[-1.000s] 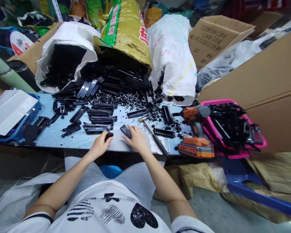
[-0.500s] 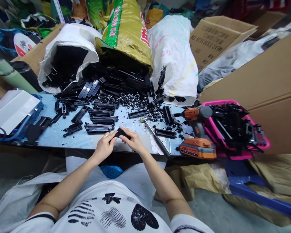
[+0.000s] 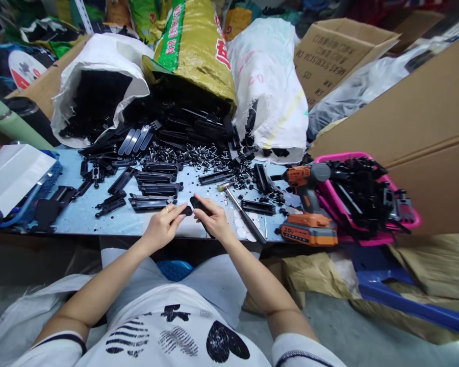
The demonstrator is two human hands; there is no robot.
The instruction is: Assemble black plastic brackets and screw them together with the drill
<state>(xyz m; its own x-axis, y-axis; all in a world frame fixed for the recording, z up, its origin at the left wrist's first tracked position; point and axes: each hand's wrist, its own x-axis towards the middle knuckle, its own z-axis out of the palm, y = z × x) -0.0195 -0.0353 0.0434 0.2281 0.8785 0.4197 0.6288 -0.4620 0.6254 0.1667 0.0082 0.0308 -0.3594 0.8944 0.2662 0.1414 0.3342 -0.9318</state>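
Note:
Over the table's front edge, my left hand (image 3: 163, 225) pinches a small rounded black piece (image 3: 188, 210) between thumb and fingertips. Close beside it, my right hand (image 3: 215, 220) grips a longer black plastic part (image 3: 198, 204), whose lower end shows under the palm. A narrow gap separates the two pieces. Just beyond my left hand lies a stack of long black plastic parts (image 3: 153, 202). To the right of my right hand rests a hammer (image 3: 245, 216) with a dark handle, its head pointing away from me. A thin metal rod (image 3: 265, 227) lies beside it.
An orange cordless drill (image 3: 308, 204) stands at the right, next to a pink basket (image 3: 396, 230) of black parts. Loose screws (image 3: 199, 155) are heaped mid-table. Behind them, a white sack (image 3: 137, 84), a yellow sack (image 3: 199, 56) and another white sack (image 3: 279, 97) spill black parts.
My hands have drawn slightly apart, and the black pieces that met between them now show a gap. The longer part has tilted in my right hand. The camera view has shifted a little.

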